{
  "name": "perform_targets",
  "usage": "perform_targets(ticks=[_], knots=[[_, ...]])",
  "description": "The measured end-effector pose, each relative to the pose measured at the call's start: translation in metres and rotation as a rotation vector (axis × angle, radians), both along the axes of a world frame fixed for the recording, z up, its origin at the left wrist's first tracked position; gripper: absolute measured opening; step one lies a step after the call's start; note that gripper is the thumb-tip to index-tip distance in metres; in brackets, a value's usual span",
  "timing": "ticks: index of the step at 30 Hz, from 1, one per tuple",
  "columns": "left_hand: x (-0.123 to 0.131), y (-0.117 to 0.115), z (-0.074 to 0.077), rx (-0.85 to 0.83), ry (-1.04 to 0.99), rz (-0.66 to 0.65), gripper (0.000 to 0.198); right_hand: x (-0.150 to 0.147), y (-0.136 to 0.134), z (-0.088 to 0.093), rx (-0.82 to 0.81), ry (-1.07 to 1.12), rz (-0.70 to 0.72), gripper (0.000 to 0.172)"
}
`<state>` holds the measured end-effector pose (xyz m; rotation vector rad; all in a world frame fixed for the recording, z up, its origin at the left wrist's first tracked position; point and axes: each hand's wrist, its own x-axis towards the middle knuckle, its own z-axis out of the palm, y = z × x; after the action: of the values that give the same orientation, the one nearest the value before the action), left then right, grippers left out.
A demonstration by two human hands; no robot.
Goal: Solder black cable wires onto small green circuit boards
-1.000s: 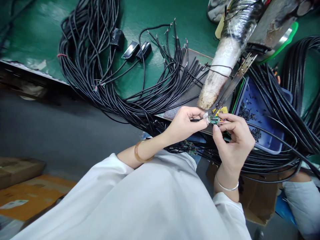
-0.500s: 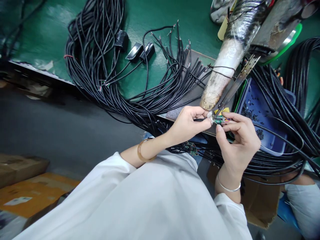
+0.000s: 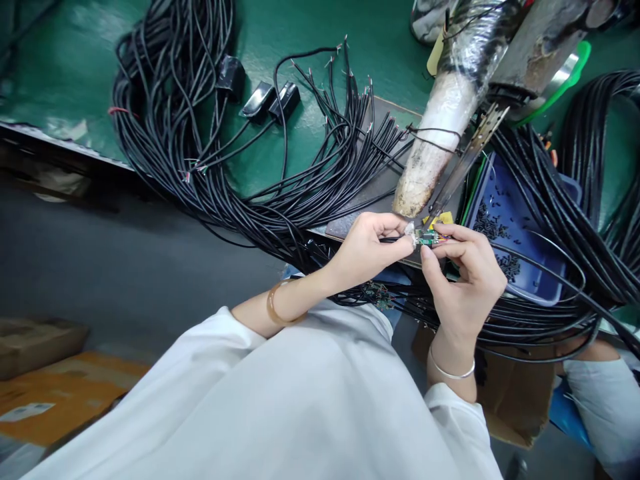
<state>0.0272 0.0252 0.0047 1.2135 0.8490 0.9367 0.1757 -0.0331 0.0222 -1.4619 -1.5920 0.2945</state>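
At the counter (image 3: 75, 73) edge, left hand (image 3: 365, 250) pinches a black cable (image 3: 394, 239) end against a small green circuit board (image 3: 429, 237) pinched in the right hand (image 3: 467, 280); steady, close fingertips should help alignment.

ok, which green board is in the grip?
The small board pinched between left hand and right hand; the other boards lie among cables below.
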Motion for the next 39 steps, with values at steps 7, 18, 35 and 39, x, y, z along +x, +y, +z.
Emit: perform_targets(ticks=[7,18,35,39], knots=[[0.001,0.001,0.003,0.014,0.017,0.014,0.016,-0.002,0.002,0.004,0.021,-0.007,-0.023,0.011],[-0.004,0.002,0.005,-0.069,0.007,-0.042,0.014,-0.001,-0.003,0.004,-0.031,0.044,0.025,0.013],[-0.016,-0.012,-0.008,0.054,0.051,-0.055,0.021,0.001,-0.01,-0.008,-0.003,0.1,-0.066,0.01],[-0.021,-0.009,-0.007,0.066,0.075,-0.129,0.028,0.0,-0.01,-0.008,-0.062,0.151,-0.041,0.011]])
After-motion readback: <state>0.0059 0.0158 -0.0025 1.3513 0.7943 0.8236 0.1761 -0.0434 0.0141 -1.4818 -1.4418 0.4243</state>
